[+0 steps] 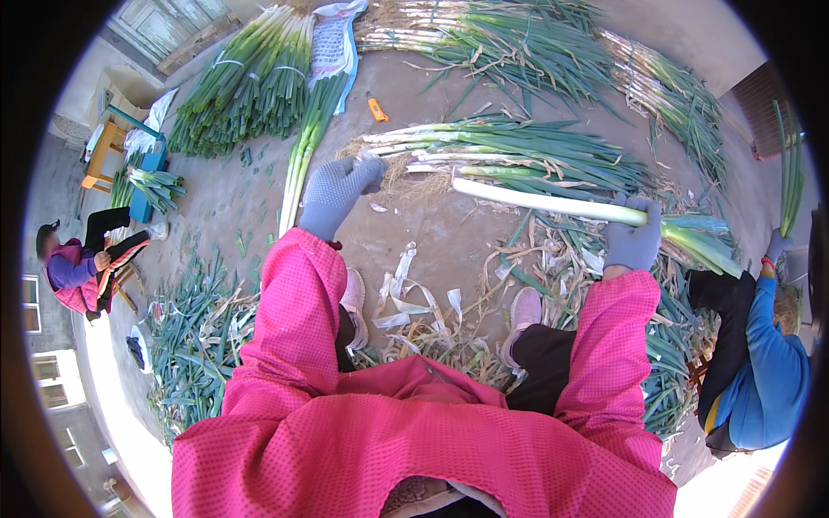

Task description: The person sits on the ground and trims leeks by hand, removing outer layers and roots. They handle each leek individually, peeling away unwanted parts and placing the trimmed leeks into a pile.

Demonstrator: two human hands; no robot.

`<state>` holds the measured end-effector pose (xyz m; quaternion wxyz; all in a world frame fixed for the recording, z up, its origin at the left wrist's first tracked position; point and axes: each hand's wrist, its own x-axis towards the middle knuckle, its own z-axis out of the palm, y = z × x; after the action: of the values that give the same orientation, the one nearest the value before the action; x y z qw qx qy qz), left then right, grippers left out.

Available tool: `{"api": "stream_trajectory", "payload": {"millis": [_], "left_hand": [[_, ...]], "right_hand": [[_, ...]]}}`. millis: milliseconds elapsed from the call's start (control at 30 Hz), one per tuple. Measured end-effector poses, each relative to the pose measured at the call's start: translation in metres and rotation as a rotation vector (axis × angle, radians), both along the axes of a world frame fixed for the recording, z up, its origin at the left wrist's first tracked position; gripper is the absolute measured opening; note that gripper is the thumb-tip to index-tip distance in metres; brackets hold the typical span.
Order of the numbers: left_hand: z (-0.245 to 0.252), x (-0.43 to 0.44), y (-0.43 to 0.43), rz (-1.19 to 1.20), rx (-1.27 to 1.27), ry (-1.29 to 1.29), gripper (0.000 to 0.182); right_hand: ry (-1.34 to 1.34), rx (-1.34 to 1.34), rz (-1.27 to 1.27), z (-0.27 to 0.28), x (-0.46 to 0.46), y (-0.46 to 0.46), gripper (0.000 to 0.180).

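In a grey knitted glove, my right hand (635, 236) grips one long green onion (537, 199) where its white shaft turns green. The stalk lies almost level, its pale, rootless end pointing left and its leaves passing to the right of my hand. My left hand (340, 191), gloved alike with dots on the back, is left of that end with its fingers curled together. Something pale and blurred shows at its fingertips; whether it is held I cannot tell. Just beyond both hands is a pile of untrimmed green onions (511, 146) with dry brown roots (418, 184).
Peeled onions (304, 168) lie left, near tied bundles (246, 84) and a printed sack (333, 45). An orange utility knife (376, 109) is on the concrete. More onions (492, 39) line the back. Leaf waste (201, 349) surrounds my feet. Co-workers sit left (84, 259) and right (764, 369).
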<state>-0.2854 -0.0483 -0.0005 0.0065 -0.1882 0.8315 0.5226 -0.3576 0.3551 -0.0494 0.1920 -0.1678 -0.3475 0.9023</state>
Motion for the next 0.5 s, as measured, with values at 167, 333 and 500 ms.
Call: {"api": "stream_trajectory", "payload": {"millis": [167,333,500], "left_hand": [[-0.037,0.017,0.015,-0.523,-0.913,0.270,0.035],[-0.038,0.021,0.062,-0.596,-0.786,0.589,0.064],[-0.016,0.021,0.062,-0.621,-0.655,0.349,0.054]], "right_hand": [[0.025,0.298,0.019,-0.014,0.004,-0.006,0.015],[-0.088,-0.150,0.170,-0.001,0.011,-0.056,0.019],[-0.217,-0.176,0.568,0.017,0.027,-0.113,0.026]]}}
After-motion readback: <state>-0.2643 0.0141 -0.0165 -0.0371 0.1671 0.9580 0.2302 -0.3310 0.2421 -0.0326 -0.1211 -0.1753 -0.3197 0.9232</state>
